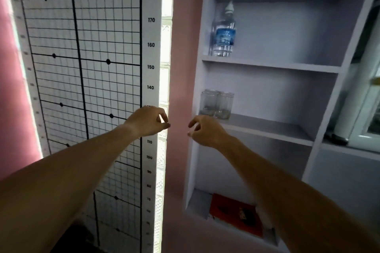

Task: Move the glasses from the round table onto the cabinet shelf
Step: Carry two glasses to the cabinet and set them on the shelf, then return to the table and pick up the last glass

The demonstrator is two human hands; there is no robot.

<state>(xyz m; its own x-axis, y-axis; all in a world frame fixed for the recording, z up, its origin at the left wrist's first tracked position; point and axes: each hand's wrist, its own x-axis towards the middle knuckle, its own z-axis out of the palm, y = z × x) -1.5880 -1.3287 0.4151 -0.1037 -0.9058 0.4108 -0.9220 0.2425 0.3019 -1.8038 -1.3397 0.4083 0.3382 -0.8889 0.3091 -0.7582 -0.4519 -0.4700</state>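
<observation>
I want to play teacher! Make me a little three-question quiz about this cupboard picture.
1. True or false: the glasses stand on the same shelf as the water bottle.
2. What lies on the bottom shelf? A) an orange book B) a plate C) a spoon
3. Fill in: both hands, left and right, hold ____.

Key: 1 false, the glasses stand one shelf lower; 2 A, the orange book; 3 nothing.

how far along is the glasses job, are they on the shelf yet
Done: clear glasses stand together at the left end of the middle cabinet shelf, at least two, perhaps a third behind. In hand: nothing; the left hand and right hand hang loosely curled in front of the shelf. Left: cannot tell, since the round table is out of view.
</observation>
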